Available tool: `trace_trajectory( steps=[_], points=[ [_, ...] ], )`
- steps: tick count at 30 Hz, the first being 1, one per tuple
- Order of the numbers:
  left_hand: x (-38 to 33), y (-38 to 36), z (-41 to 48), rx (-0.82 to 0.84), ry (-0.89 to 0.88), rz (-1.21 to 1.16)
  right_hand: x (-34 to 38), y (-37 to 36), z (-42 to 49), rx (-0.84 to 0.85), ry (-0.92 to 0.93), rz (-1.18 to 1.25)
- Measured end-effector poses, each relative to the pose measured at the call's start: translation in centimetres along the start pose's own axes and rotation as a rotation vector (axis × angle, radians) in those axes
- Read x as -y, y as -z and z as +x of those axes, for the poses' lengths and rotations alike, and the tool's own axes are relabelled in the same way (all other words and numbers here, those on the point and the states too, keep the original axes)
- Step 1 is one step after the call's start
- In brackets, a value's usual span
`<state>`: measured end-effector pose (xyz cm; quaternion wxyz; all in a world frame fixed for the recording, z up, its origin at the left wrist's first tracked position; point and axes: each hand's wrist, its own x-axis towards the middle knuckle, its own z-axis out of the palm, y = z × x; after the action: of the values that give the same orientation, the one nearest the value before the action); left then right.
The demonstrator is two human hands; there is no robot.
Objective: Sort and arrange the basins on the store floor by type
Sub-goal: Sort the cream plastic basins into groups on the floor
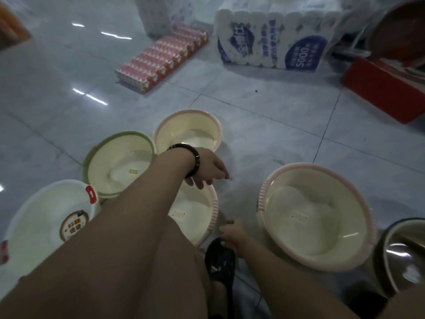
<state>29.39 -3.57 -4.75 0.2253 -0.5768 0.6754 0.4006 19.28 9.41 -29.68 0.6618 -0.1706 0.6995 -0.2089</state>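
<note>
Several plastic basins sit on the tiled floor. A pink-rimmed basin point(186, 132) is farthest, touching a green-rimmed basin point(115, 164) on its left. A white basin with red handles point(43, 224) lies at the near left. Another pink-rimmed basin point(200, 208) is partly hidden under my left forearm. A larger pink-rimmed basin point(319, 217) stands apart on the right, beside a shiny steel basin point(404, 252). My left hand point(208, 168) hovers over the hidden basin's far rim, fingers hanging down and holding nothing. My right hand point(232, 232) is curled low beside that basin's near rim.
My dark shoe point(220, 261) is just below my right hand. Farther off lie a pack of red cartons point(161, 58), a big pack of toilet rolls point(271, 38), a red box point(386, 88) and a red tub point(400, 31). Bare tiles separate the two basin groups.
</note>
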Motion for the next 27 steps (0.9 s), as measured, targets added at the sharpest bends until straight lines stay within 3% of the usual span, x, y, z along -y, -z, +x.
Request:
trace_trajectory(
  steps=[7, 13, 19, 24, 27],
  points=[
    [2.4, 1.5, 0.6, -0.018, 0.018, -0.097, 1.5, -5.1, 2.4, 0.054, -0.144, 0.103],
    [2.5, 1.7, 0.5, 0.010, 0.052, -0.039, 2.4, -5.3, 2.0, -0.103, 0.038, 0.101],
    [1.7, 1.9, -0.1, -0.153, 0.029, 0.065, 6.4, 2.8, -1.9, -0.237, 0.308, -0.063],
    [1.8, 1.3, 0.5, -0.400, 0.215, -0.026, 10.2, 11.6, -8.8, -0.222, 0.440, 0.096],
    [1.4, 1.0, 0.6, -0.514, 0.218, -0.190, 11.3, 17.8, -12.8, -0.313, 0.481, 0.158]
  ],
)
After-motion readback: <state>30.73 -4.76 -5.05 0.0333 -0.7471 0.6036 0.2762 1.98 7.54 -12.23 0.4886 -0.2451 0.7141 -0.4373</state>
